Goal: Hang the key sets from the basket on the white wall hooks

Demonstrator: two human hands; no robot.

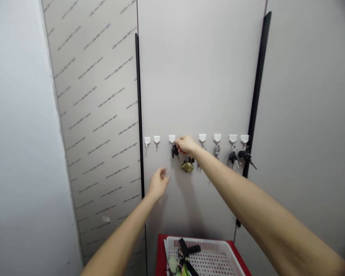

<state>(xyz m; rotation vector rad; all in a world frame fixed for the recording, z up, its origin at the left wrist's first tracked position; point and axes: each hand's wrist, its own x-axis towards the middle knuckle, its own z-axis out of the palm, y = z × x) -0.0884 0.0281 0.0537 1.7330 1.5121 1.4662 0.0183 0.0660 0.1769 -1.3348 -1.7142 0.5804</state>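
My right hand (186, 144) is up at the row of hooks, its fingers pinched at the top of a bunch of black-headed keys (175, 150). The keys hang just under a white hook (171, 138), and whether their ring is on it is hidden by my fingers. Below that hand hangs a brass-coloured piece (187, 166), perhaps a padlock or key fob, its upper end covered. My left hand (158, 183) is lower and to the left, in front of the door panel, empty with thumb and fingers apart and slightly blurred.
Two white hooks (156, 139) at the left carry no keys. Further right, several hooks hold key bunches (232, 156). Long black handles (260, 69) edge the pale door panel (198, 69). Below stands a white perforated basket (215, 260) on something red, with black and green items inside.
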